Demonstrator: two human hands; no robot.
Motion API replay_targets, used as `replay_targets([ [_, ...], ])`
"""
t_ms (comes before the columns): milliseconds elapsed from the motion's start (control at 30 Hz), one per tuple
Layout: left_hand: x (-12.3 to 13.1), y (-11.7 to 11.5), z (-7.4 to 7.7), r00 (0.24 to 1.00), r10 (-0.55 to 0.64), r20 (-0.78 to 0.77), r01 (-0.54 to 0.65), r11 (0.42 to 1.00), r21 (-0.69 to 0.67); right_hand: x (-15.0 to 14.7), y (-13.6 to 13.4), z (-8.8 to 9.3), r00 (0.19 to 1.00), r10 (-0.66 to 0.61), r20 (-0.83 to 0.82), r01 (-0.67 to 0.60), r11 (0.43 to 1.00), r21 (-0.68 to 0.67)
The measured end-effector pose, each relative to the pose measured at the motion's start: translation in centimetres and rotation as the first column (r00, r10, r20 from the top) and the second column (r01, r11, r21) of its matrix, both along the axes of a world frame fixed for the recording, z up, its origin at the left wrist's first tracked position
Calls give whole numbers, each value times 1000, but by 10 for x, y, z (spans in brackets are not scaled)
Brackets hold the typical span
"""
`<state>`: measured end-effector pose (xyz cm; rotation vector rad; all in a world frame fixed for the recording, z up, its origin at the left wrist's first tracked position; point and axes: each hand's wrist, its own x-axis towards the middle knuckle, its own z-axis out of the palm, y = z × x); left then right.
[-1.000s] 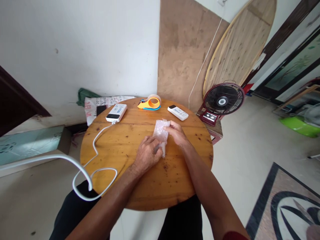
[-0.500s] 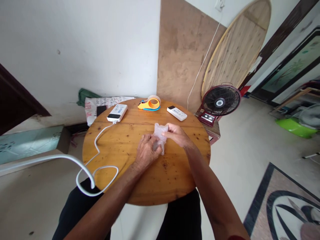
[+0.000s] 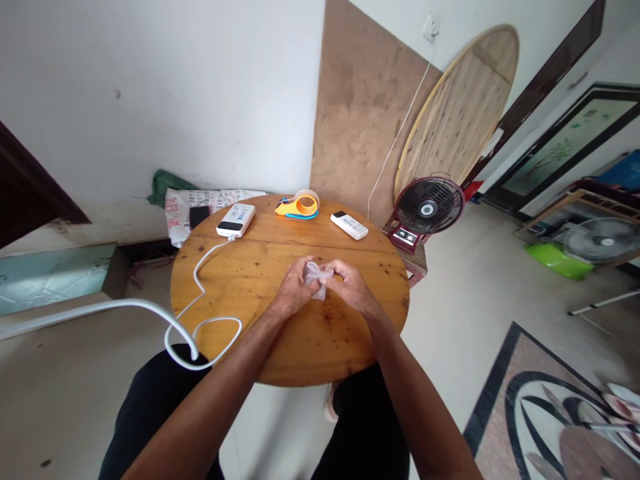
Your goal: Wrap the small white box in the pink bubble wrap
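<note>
Now the bubble wrap (image 3: 315, 273), flatter earlier, bunches in front of the tape dispenser (image 3: 290, 209), left hand (image 3: 296, 287) and right hand (image 3: 351, 287) pinching it, folding apparently underway.

White wall (image 3: 200, 100), brown board (image 3: 365, 113), leaning round wooden panel (image 3: 460, 113), pale floor (image 3: 450, 320), patterned inlay (image 3: 550, 413)

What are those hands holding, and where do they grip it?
A piece of translucent wrap: the left hand grips its left side, the right hand pinches its right edge. Whether anything is inside cannot be told.
</note>
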<state>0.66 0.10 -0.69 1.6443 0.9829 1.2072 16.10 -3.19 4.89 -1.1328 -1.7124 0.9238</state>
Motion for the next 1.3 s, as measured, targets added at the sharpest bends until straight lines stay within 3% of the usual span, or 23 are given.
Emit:
replay_targets([
  [133,-2,-1,5,993,-73,90,82,992,-101,-8,-15,-7,998,-49,-35,50,998,39],
  [367,-6,-3,4,998,-40,-44,43,998,52,-16,-25,-34,980,-188,-69,198,957,214],
  [667,-14,-6,13,979,-2,-206,33,989,145,-14,-23,-49,983,-184,9,171,931,322],
  [1067,-30,-22,-1,990,-63,-124,92,965,245,-12,-27,-51,953,-211,218,82,870,486],
  [1300,-34,-23,-9,972,5,-236,79,936,344,-13,-29,-50,914,-240,327,50,867,496],
])
